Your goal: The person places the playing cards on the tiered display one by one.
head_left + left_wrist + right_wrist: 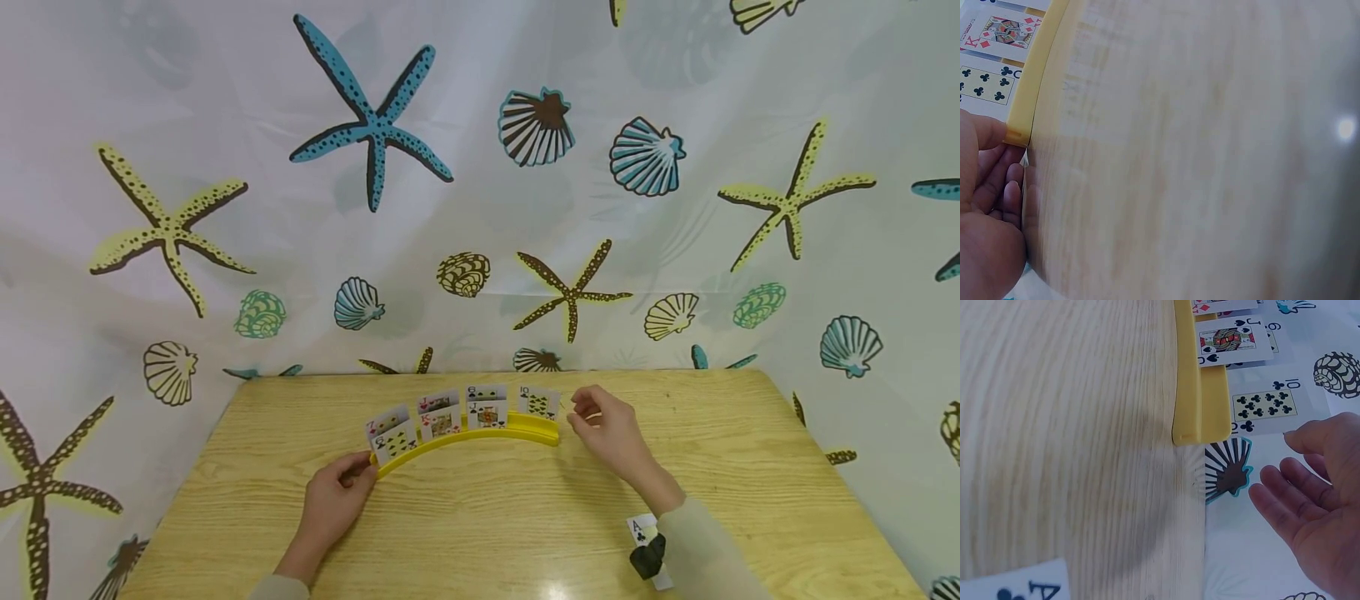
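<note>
A curved yellow card holder stands on the table with playing cards upright in two rows. My left hand pinches its left end, thumb at the corner beside a front card of clubs. Further along the front row come the king of diamonds and the jack of spades. In the back row at the right end is the ten of clubs. My right hand hovers just right of that card, fingers loosely bent and holding nothing.
An ace of clubs lies on the wooden table near my right sleeve, partly covered in the head view by a black device at the wrist. A curtain with starfish and shells hangs behind the table and along its sides.
</note>
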`<state>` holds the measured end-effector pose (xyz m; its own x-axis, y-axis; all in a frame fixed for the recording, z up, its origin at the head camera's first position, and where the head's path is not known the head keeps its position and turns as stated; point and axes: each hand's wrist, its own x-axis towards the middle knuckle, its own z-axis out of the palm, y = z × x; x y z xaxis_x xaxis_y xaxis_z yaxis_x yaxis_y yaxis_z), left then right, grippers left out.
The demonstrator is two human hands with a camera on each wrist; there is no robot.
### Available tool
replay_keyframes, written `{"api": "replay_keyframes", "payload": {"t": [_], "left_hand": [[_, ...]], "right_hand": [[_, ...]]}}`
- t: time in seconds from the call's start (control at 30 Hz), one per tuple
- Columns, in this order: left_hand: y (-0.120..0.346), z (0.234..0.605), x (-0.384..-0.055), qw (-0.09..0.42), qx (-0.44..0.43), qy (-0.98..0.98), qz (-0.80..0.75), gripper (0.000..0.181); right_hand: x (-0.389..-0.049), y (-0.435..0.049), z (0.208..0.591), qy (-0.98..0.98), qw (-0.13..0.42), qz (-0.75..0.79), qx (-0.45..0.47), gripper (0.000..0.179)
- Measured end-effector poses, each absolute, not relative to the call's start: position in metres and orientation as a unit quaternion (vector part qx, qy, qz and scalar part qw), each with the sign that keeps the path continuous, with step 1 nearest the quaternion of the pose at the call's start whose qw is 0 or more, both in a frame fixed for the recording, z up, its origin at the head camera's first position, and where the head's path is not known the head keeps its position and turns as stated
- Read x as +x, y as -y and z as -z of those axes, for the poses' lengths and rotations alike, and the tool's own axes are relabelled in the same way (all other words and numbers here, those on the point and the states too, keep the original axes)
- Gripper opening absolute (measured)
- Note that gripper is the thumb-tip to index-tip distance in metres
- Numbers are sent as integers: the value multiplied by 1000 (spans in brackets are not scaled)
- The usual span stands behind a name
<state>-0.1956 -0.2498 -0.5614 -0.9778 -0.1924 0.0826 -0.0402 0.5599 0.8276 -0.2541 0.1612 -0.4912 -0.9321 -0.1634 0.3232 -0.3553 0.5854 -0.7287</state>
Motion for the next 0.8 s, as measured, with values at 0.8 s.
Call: {"api": "replay_keyframes", "payload": {"t": [0.8], "left_hand": [[250, 559, -194, 74, 69, 877, 469, 32]], "right_hand": [[-217, -208, 501, 912, 111, -369, 142, 24]]}}
